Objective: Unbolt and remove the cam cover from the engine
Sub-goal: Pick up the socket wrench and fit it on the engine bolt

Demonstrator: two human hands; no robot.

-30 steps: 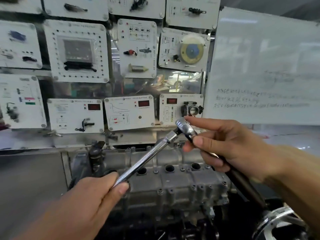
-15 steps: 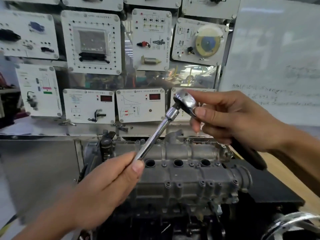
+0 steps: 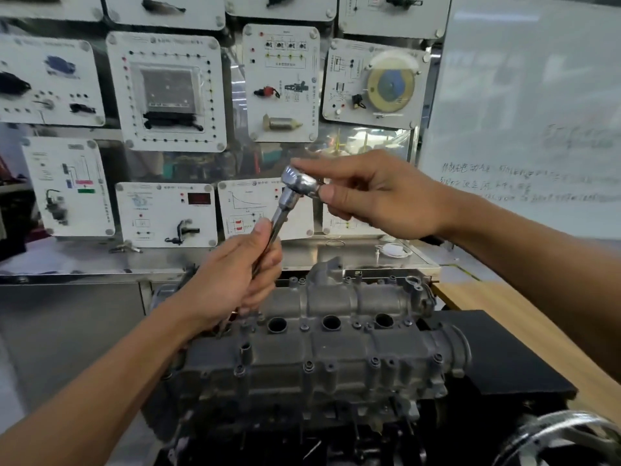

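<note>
A grey metal cam cover (image 3: 322, 358) with three round plug holes and several bolts along its edges sits on the engine in the lower middle. Above it I hold a chrome ratchet (image 3: 297, 181) with a long extension bar (image 3: 278, 216) fitted to it. My right hand (image 3: 376, 196) grips the ratchet just behind its head; the black handle is hidden behind the hand. My left hand (image 3: 232, 280) is curled around the lower part of the extension bar, thumb up along it. The bar's tip is hidden in my left hand, above the cover's left end.
A wall of white training panels (image 3: 164, 92) with sensors and displays stands behind the engine. A whiteboard (image 3: 524, 112) fills the right. A black mat (image 3: 510, 358) lies on a wooden table (image 3: 487, 297) at right. A clear hose (image 3: 564, 428) curls at bottom right.
The extension bar has swung from a slant to nearly upright. My left hand has slid up the bar toward the ratchet head. The view has tilted down, showing more of the engine.
</note>
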